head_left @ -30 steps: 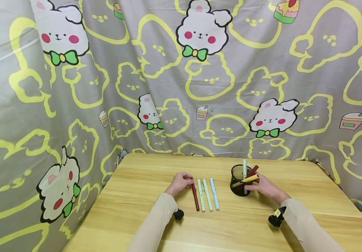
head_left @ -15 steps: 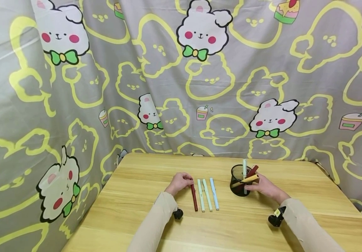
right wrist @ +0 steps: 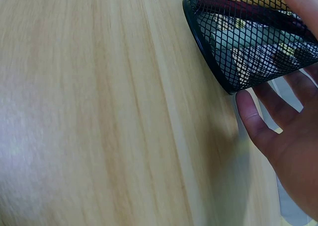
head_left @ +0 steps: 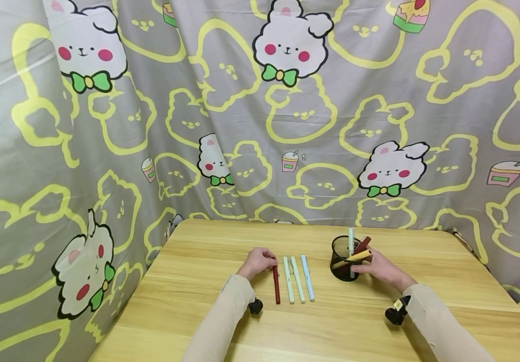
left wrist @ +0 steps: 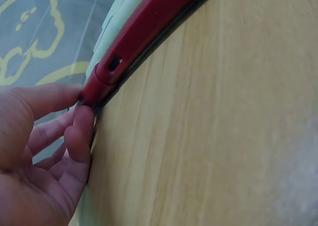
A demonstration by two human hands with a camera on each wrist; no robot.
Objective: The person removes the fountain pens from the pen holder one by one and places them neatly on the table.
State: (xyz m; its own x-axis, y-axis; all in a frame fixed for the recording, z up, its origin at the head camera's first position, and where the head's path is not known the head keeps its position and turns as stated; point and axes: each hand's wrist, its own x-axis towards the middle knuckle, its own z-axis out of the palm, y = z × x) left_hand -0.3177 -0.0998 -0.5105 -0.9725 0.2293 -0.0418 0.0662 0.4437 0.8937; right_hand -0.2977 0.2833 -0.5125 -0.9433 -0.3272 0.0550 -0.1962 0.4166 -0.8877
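My left hand (head_left: pixel 257 262) pinches the far end of a dark red pen (head_left: pixel 276 287) lying on the table. In the left wrist view, thumb and fingers meet at the end of that red pen (left wrist: pixel 129 39). To its right lie two pale green pens (head_left: pixel 289 284) and a light blue pen (head_left: pixel 308 279), roughly side by side. My right hand (head_left: pixel 383 270) grips a black mesh pen holder (head_left: pixel 342 273) from its right side. Out of the holder lean a pale green pen (head_left: pixel 351 239), a dark red pen (head_left: pixel 363 245) and a yellow pen (head_left: pixel 359 256).
A wooden table (head_left: pixel 196 322) carries everything. Behind it and along the left hangs a grey patterned curtain (head_left: pixel 242 115). Small black wrist cameras (head_left: pixel 255 306) sit below both hands, close above the tabletop.
The near end of the red pen has swung left, widening its gap to the green pens, while my left hand keeps its far end. My right hand and the pen holder have stayed put.
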